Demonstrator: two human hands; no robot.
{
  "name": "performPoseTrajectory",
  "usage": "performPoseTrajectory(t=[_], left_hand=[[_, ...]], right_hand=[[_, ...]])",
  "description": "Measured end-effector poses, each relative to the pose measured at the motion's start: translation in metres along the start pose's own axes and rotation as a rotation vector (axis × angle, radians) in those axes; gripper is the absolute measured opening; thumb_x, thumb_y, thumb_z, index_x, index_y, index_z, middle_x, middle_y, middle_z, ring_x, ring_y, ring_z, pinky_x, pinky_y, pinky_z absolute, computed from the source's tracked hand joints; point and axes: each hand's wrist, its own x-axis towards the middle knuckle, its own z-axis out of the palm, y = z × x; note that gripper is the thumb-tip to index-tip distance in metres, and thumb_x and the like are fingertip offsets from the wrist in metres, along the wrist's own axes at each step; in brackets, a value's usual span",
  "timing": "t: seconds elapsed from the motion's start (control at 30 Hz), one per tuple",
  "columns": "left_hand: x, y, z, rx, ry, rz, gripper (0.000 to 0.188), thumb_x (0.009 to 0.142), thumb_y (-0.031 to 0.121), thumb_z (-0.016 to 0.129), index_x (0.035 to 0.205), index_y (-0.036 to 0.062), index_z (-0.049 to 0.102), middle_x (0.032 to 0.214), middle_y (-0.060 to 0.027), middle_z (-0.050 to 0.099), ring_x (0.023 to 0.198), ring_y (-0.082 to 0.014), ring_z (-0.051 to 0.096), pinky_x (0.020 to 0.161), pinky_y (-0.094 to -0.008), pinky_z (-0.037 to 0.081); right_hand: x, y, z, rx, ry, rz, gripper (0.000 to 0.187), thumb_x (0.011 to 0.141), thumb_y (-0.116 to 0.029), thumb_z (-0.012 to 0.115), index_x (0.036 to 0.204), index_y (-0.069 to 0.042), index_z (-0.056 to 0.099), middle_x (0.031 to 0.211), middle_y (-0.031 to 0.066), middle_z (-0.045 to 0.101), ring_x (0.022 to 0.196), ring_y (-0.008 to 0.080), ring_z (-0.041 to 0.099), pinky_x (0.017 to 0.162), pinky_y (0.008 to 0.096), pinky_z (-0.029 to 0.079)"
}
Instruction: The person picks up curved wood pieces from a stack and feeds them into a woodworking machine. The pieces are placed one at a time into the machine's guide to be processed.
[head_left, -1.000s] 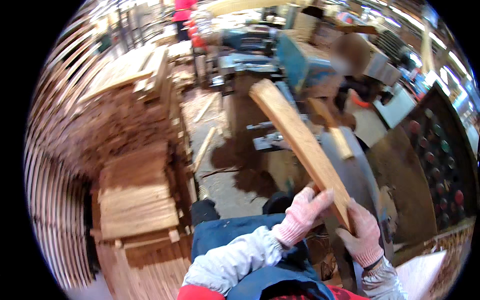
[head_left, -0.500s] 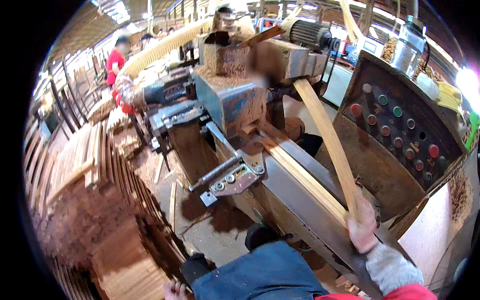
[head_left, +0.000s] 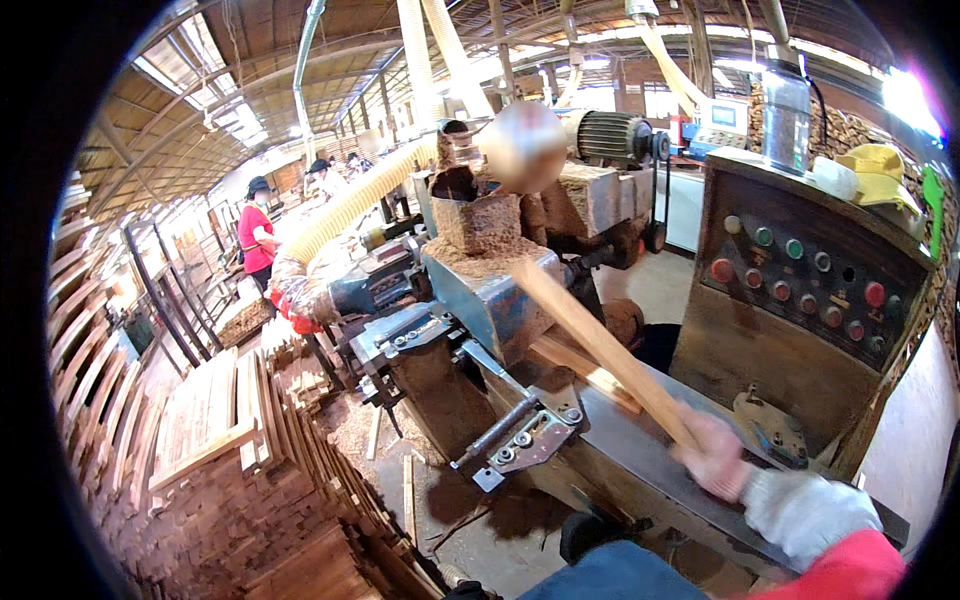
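Observation:
My right hand is closed round the near end of a long wooden strip. The strip slants up and away, its far end in front of the machine's blue housing. Below it, a second wooden strip lies on the dark metal bed, running under the housing, where its far part is hidden. Beside the bed on the left sits a metal bracket with rollers. My left hand is out of the picture.
At right stands a control panel with several buttons, a clear bottle on top. Stacked boards fill the left side. A yellowish hose runs behind the machine. A person in red stands far left; wood scraps litter the floor.
The view has tilted up. The held strip's far end has swung left toward the housing. Less of the strip on the bed shows. My left hand, earlier at the lower edge, has left the picture.

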Motion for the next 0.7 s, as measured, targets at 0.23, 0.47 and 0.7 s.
performPoseTrajectory(t=[0.23,0.47,0.7], left_hand=[[0.011,0.018,-0.073,-0.057,0.175,0.056,0.058,0.099,0.053,0.047,0.138,0.0097,0.045,0.133,-0.0104,0.048,0.119,-0.0303,0.045,0.103,-0.0468,0.035],[-0.085,0.034,-0.132,-0.198,0.323,0.193,0.070,0.098,0.060,0.048,0.147,0.0104,0.049,0.144,-0.0138,0.053,0.128,-0.0340,0.051,0.113,-0.0509,0.038],[-0.183,0.042,-0.004,-0.137,-0.057,0.265,0.039,0.098,0.036,0.060,0.120,0.0035,0.063,0.111,-0.0103,0.065,0.100,-0.0247,0.062,0.087,-0.0394,0.053]], right_hand=[[-0.133,0.003,-0.127,-0.352,-0.419,-0.023,0.044,0.064,-0.019,0.071,0.105,-0.006,0.064,0.105,0.0153,0.063,0.099,0.0390,0.059,0.086,0.0506,0.046],[-0.040,-0.001,-0.076,-0.288,-0.066,-0.371,0.032,0.068,-0.014,0.073,0.096,-0.005,0.061,0.094,0.0131,0.059,0.091,0.0371,0.058,0.079,0.0493,0.047],[0.062,0.000,-0.003,-0.232,-0.022,-0.446,0.031,0.076,-0.011,0.071,0.106,-0.008,0.062,0.104,0.0132,0.062,0.099,0.0364,0.058,0.082,0.0483,0.046]])
